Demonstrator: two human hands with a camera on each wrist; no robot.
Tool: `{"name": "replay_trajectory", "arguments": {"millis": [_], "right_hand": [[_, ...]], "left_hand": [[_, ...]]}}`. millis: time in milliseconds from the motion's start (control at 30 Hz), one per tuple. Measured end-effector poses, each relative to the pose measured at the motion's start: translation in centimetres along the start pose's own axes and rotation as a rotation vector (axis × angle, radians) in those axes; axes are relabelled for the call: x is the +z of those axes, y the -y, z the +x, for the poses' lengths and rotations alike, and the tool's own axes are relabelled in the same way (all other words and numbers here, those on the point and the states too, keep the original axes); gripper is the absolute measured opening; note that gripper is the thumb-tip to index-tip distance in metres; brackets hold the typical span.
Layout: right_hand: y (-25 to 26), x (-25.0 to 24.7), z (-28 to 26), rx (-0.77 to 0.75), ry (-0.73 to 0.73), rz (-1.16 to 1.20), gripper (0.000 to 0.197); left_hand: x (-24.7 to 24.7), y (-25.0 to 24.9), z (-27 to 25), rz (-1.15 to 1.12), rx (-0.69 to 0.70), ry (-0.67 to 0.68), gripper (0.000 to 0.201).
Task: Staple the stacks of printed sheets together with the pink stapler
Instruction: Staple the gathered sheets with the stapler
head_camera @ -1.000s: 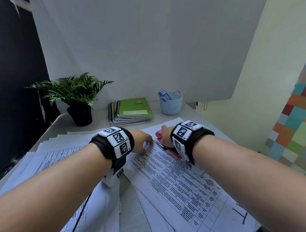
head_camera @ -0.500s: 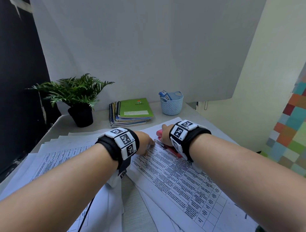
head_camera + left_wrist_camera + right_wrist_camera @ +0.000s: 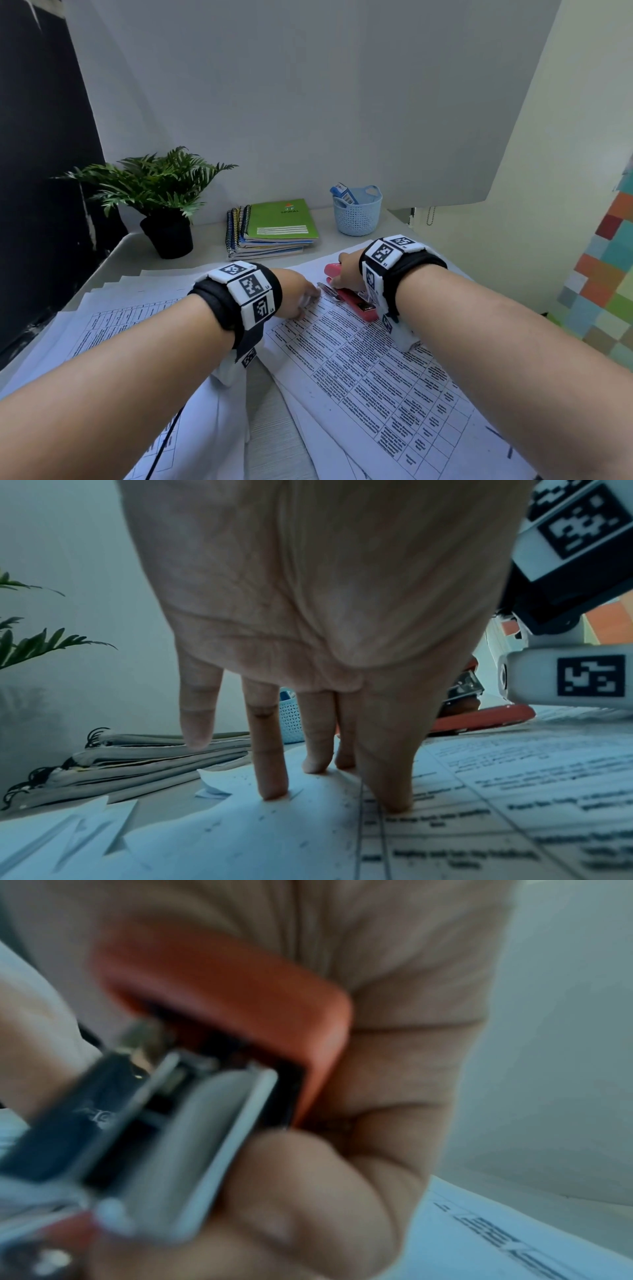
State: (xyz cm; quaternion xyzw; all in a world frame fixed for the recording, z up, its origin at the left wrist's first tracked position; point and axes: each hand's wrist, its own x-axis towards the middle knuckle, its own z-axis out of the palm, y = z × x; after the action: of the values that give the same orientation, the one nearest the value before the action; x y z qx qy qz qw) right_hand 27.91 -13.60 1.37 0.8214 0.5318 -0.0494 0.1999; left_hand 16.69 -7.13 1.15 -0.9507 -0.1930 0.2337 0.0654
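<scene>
- Here the right hand (image 3: 347, 270) has its fingers and thumb curled round the pink stapler (image 3: 354, 301), which sits at the far corner of the printed sheets (image 3: 370, 370), towards the worktop's far right side.
- In the right wrist view the stapler's (image 3: 240, 996) pink top arm stands lifted off its metal magazine; the picture is blurred.
- The left hand (image 3: 296, 294) holds nothing: its straight fingers (image 3: 270, 753) press tips-down on the top sheet (image 3: 479, 818), just beside the stapler's (image 3: 486, 715) base.
- More sheets (image 3: 113, 315) lie fanned out towards the left edge of the worktop (image 3: 274, 421).
- Along the far edge stand a potted plant (image 3: 161, 202), a pile of spiral notebooks (image 3: 270, 228) and a small blue basket (image 3: 358, 214).
</scene>
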Motion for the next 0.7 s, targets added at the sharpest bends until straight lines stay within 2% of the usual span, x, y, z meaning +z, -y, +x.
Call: {"name": "replay_trajectory", "arguments": {"millis": [300,433,467,533,700], "right_hand": [[0.0,-1.0,-0.8,-0.037,0.070,0.020,0.044],[0.0,-1.0,-0.8,-0.071,0.068,0.009,0.042],[0.1,-1.0,-0.8,-0.040,0.074,0.019,0.043],[0.2,-1.3,-0.8,-0.015,0.068,0.076,0.044],[-0.2,-1.1,-1.0,-0.043,0.046,0.031,0.045]], "left_hand": [[0.0,0.2,-0.2,-0.027,-0.005,0.004,0.057],[-0.2,0.2,-0.1,-0.018,-0.009,0.038,0.057],[-0.2,0.1,-0.2,-0.018,-0.008,0.038,0.057],[-0.2,0.2,-0.2,-0.017,-0.004,0.027,0.057],[-0.2,0.1,0.0,0.013,0.002,0.001,0.058]]}}
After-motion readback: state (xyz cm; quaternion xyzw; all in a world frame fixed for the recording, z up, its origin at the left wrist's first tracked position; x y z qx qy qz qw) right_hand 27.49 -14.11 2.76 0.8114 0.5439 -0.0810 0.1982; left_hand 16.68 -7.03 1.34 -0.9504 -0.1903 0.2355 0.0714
